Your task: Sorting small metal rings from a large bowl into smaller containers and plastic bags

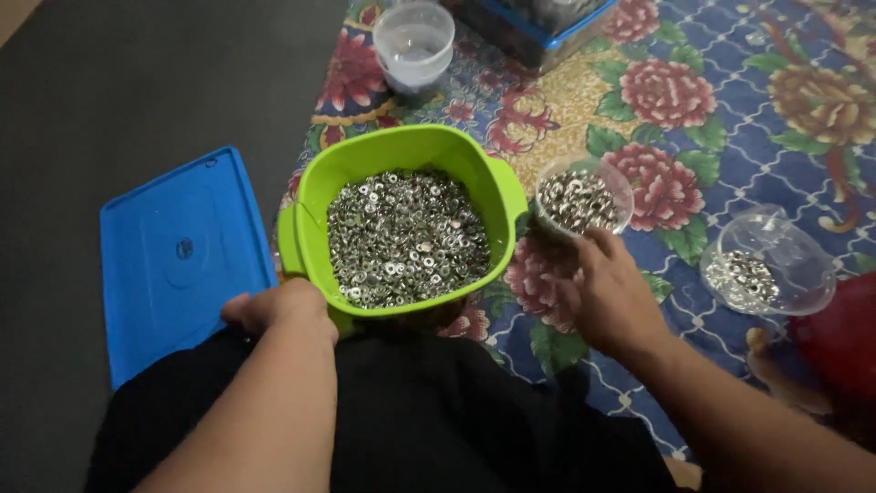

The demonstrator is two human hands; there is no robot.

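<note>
From the head camera, a green tub point(315, 196) full of small silver metal rings point(404, 236) stands on a flowered cloth point(730, 119) spread over the floor, right in front of the person's lap. The left hand point(278, 306) rests against the tub's near left corner, fingers curled at the rim; whether it truly grips the rim cannot be told, since the fingertips are hidden. The right hand point(611, 292) lies on the cloth just right of the tub, loosely open and palm down, its fingertips touching or nearly touching a small clear cup point(622, 187) holding more of the rings. Further right sits a tilted clear bowl point(794, 242) with a few rings in it, beside something red point(839, 333) at the frame edge. A blue lid point(178, 256) lies flat on the dark floor left of the tub. At the top, an empty clear cup point(413, 41) stands near a blue-rimmed box point(547, 41).
</note>
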